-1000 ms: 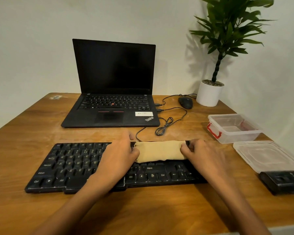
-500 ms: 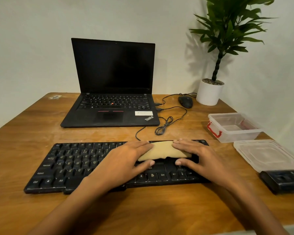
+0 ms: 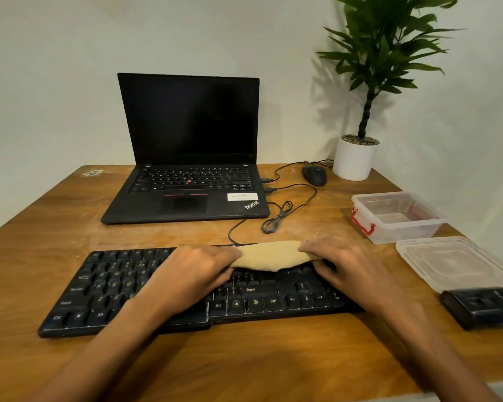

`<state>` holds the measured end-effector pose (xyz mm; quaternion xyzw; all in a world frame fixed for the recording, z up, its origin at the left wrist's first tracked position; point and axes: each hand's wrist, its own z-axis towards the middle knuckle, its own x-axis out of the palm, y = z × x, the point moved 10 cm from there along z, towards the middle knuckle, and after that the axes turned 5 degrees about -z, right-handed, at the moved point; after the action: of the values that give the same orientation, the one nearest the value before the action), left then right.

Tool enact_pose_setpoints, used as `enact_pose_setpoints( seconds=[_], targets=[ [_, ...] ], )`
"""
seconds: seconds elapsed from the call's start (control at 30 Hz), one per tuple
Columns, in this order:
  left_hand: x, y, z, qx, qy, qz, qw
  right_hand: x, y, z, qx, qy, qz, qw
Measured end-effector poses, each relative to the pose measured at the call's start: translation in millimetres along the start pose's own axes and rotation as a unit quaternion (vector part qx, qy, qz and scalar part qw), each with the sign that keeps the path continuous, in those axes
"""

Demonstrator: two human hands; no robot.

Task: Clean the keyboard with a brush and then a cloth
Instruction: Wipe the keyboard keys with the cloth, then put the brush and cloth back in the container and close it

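The cloth, a tan fold, is stretched between both hands over the far rows of the keyboard, toward its right half. The left hand grips the cloth's left end with curled fingers. The right hand grips the right end the same way.

Probable faults:
- Under heavy pressure, the fold may catch a keycap edge and lift it.
- The keyboard may slide on the table, because neither hand anchors it.
- The coiled cable just beyond the fingers may snag.

The cloth's long axis runs left to right, from one hand to the other, parallel to the keyboard's long edge. The keyboard's front edge faces the wrists.
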<state>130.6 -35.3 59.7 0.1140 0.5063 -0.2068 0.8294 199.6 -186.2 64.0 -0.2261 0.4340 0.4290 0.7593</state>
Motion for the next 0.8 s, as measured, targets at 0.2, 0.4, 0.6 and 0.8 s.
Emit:
enact_pose_setpoints(
  seconds=[0.2, 0.4, 0.6, 0.8],
  targets=[
    [-10.0, -11.1, 11.5, 0.036, -0.045, 0.015, 0.998, -31.6, -9.2, -2.8, 0.012, -0.094, 0.031, 0.995],
    [-18.5, -40.2, 66.5, 0.077, -0.124, -0.028, 0.989, -64.0, -86.0, -21.2, 0.205, -0.157, 0.287, 0.922],
    [19.8, -71.5, 152.5, 0.090, -0.096, -0.065, 0.989, -91.4, -177.2, -49.3, 0.326, -0.198, 0.304, 0.873],
    [70.9, -88.3, 213.6, 0.043, 0.006, -0.034, 0.998, -100.5, -234.7, -60.9, 0.337, -0.164, 0.206, 0.904]
  ],
)
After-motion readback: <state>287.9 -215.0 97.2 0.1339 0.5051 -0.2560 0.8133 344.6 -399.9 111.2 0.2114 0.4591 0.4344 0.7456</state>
